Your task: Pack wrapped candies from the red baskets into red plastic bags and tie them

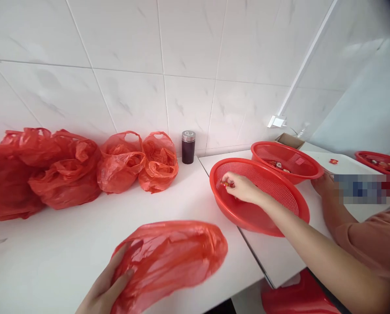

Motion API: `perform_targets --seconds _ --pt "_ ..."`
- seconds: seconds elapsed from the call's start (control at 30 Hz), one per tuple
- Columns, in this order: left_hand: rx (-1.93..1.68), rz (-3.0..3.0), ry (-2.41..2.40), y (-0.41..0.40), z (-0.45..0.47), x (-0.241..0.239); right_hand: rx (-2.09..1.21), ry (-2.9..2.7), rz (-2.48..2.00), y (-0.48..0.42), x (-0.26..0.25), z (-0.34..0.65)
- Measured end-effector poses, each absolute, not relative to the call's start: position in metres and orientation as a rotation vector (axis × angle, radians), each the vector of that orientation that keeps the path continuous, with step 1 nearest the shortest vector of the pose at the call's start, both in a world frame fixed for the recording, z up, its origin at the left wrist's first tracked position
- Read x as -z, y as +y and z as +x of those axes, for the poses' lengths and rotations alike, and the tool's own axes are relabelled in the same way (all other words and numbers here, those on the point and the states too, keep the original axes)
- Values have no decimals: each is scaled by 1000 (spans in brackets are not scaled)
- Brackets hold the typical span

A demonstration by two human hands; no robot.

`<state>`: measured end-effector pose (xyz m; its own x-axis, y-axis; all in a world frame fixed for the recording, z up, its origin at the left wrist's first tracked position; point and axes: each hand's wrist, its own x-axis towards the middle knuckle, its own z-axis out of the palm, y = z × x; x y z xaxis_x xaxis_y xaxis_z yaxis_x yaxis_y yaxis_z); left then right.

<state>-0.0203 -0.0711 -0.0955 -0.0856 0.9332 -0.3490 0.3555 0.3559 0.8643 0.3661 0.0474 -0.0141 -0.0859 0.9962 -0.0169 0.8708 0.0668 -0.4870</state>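
– Along the tiled wall, what's the setup?
– Pale marbled tile, white counter pushed up to it. Co-worker on the right, hand at the far basket's rim.
– Baskets?
– Near red basket sits right of center, probably so the right hand reaches in easily. Far red basket is just behind it, handy for the co-worker.
– Bags?
– Red bags stand bunched at the wall, left side. Likely parked there for elbow room. Loose red bag is up front, over the counter: left hand grasps its left end, presumably because limp film collapses unsupported.
– Bottle?
– Upright by the wall, between bags and baskets. Harder to knock there, I'd guess.
– Right hand?
– Inside the near basket, fingertips pinching a small piece. Too small to identify.
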Motion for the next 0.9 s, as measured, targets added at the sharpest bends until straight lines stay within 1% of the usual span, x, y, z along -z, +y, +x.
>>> perform_targets --seconds 0.07,0.13,0.17,0.23,0.33,0.43,0.5,0.57,0.6,0.67,0.77,0.9 --pt "-762 1173 1588 -70 0 88 -746 -1938 -1582 33 3 347" --pt "-770 1183 1538 -70 19 85 -970 -1961 -1307 11 1 319" --pt "-763 1181 1519 -69 26 84 -1001 -2026 -1242 1 4 305" --pt "-744 1172 1497 -68 35 87 -895 -2175 -1240 -15 13 281" --pt "-741 1196 1510 -67 39 93 -682 -2273 -1313 -16 22 275" --pt "-738 1214 1566 -68 38 94 -564 -2214 -1426 9 18 306" --pt "-740 1224 1595 -70 39 92 -384 -2212 -1628 32 16 341" --pt "-743 1250 1607 -71 40 91 -256 -2264 -2009 54 21 378" --pt "-744 1265 1610 -71 40 91 -309 -2293 -2229 61 27 394" --pt "-724 1306 1608 -72 40 93 -421 -2315 -2382 70 43 420" --pt "-723 1391 1586 -75 39 96 -519 -2370 -2394 71 65 437" --pt "-764 1448 1593 -82 36 96 -463 -2383 -2348 68 72 432"
